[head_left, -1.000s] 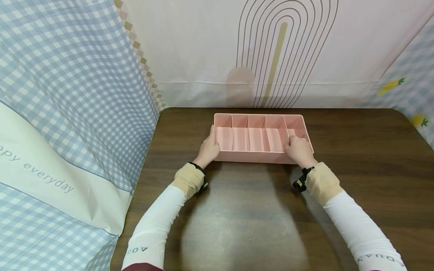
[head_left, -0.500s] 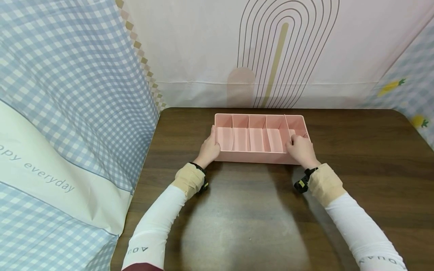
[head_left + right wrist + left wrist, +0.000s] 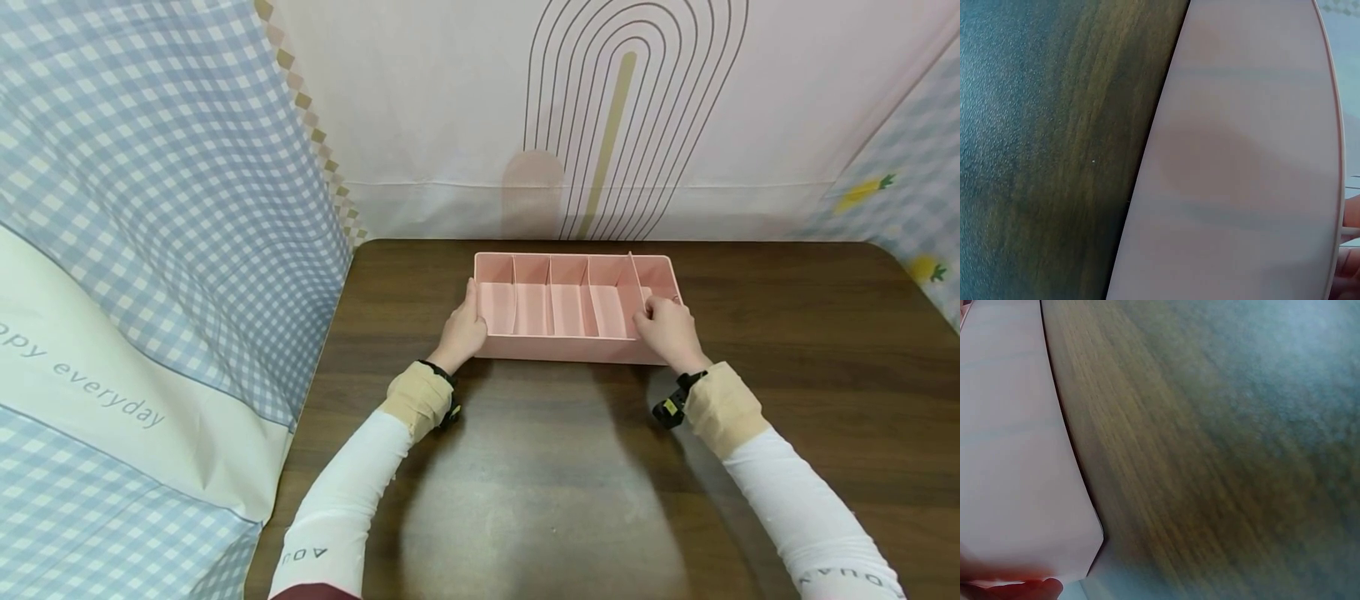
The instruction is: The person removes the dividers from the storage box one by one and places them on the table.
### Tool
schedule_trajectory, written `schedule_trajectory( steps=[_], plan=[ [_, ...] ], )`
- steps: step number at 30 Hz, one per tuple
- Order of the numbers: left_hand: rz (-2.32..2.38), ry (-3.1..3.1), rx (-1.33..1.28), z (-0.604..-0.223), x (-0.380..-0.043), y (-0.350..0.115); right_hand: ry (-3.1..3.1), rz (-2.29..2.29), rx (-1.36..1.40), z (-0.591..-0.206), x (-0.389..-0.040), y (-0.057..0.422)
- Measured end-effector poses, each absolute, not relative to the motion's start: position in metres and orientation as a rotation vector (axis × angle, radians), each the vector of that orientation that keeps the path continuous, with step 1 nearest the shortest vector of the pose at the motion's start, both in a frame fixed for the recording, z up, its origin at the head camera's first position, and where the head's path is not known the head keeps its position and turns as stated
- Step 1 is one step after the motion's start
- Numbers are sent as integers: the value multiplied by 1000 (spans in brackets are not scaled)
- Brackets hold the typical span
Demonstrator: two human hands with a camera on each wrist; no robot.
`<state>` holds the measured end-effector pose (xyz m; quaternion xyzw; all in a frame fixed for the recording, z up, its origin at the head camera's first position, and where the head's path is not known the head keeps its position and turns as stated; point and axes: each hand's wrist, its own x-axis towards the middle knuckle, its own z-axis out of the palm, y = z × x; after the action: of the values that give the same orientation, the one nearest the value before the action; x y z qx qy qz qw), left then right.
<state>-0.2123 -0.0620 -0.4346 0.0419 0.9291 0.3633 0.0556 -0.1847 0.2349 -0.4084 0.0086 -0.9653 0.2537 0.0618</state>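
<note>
A pink divided organizer box [image 3: 555, 348] lies on the wooden table in the head view, its compartments split by thin upright dividers. My left hand [image 3: 462, 331] lies along the box's left end, with straight fingers against the outer wall. In the left wrist view a fingertip [image 3: 1052, 588] shows by the box's corner. Over the front right part, my right hand [image 3: 670, 332] pinches the rightmost divider [image 3: 637, 272], whose far end stands slightly above the back rim. Its edge shows between the right fingers [image 3: 1352, 214] in the right wrist view.
The brown table [image 3: 555, 467] reaches around the box on every side. A white patterned cloth [image 3: 427, 125] hangs behind it, and blue checked cloth [image 3: 187, 167] hangs on the left. Blue checked cloth also shows at the far right.
My right hand has shifted slightly right with the rightmost divider, whose far end has risen a little above the back rim. The left hand stays at the box's left end.
</note>
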Motion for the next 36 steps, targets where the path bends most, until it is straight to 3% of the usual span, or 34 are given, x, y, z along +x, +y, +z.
schedule_trajectory(
  steps=[36],
  plan=[
    [1110,2837,110,-434,-211,-61,-2734,890,-92,-411,-184,235]
  ],
)
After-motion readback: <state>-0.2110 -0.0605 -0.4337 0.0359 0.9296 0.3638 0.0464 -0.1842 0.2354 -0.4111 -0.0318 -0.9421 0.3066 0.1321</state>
